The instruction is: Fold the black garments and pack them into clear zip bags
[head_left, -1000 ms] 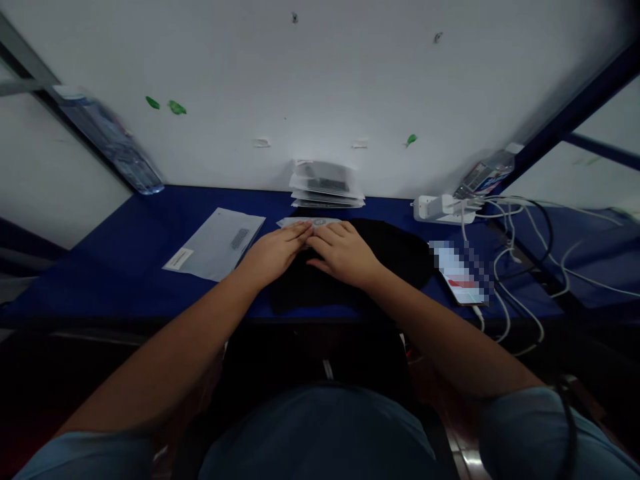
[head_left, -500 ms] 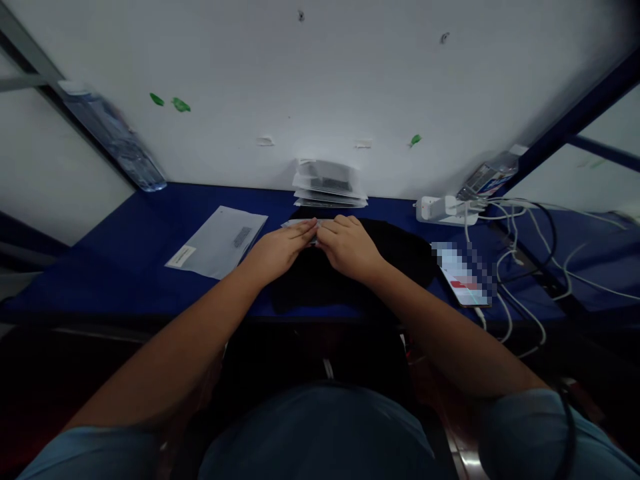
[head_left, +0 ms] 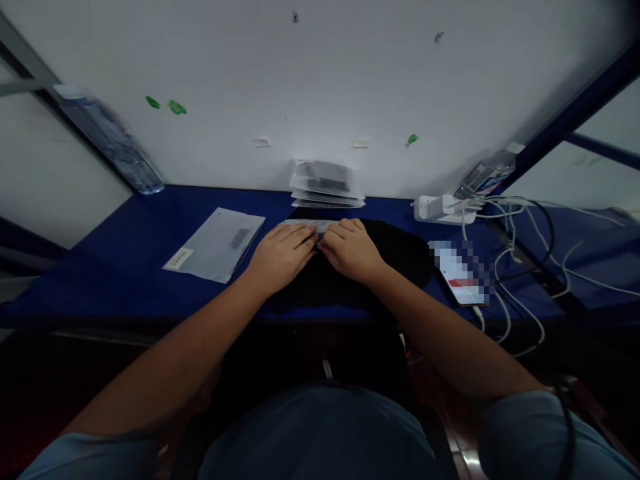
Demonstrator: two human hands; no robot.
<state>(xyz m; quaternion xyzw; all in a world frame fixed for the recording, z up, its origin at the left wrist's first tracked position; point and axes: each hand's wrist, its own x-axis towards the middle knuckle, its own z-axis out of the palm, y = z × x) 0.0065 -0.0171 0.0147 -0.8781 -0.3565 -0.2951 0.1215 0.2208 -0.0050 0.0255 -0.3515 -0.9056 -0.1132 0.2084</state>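
A thin translucent packet (head_left: 306, 223) lies over a black cloth (head_left: 395, 250) on the blue desk, mostly covered by my hands. My left hand (head_left: 284, 257) rests on its left part, fingers together and curled over it. Close beside it, my right hand (head_left: 350, 248) has its fingers bent and pressed onto the packet's right end, thumb toward the left hand. Behind the hands a stack of similar translucent packets (head_left: 327, 183) leans at the wall. To the left lies a larger translucent sleeve (head_left: 217, 243) with a pale label at its lower left corner.
A phone (head_left: 463, 277) with a lit screen lies at the right among white cables. Behind it are a white power strip (head_left: 440, 209) and a plastic bottle (head_left: 493, 172). Another clear bottle (head_left: 110, 140) stands at the far left, near the wall (head_left: 225, 67).
My left hand has shifted slightly down and its fingers lie further over the packet. More of the packet's top edge shows. My right hand has hardly moved; the view has shifted slightly.
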